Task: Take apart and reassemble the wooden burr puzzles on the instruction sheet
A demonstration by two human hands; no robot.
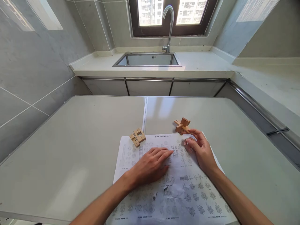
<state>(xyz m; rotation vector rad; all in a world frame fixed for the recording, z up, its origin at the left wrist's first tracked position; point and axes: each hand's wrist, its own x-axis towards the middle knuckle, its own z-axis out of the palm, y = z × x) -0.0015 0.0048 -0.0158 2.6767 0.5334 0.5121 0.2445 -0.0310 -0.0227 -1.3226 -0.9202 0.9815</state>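
My left hand (153,164) rests palm down on the printed instruction sheet (171,187), its fingers stretched out and holding nothing. To the right, my right hand (199,148) is open, with the thumb and fingers apart. Its fingertips reach the near side of a partly joined wooden puzzle (182,125), a cross of notched sticks; whether they touch it I cannot tell. Two notched wooden puzzle pieces (137,137) lie side by side at the sheet's upper left edge. Rows of small puzzle drawings cover the sheet, partly hidden under my hands and forearms.
The sheet lies on a pale table (70,156) with a seam (144,114) down its far half. Beyond the table is a white counter (98,64) with a sink (150,59) and a tall faucet (169,28) under a window. Tiled wall (35,62) stands at left.
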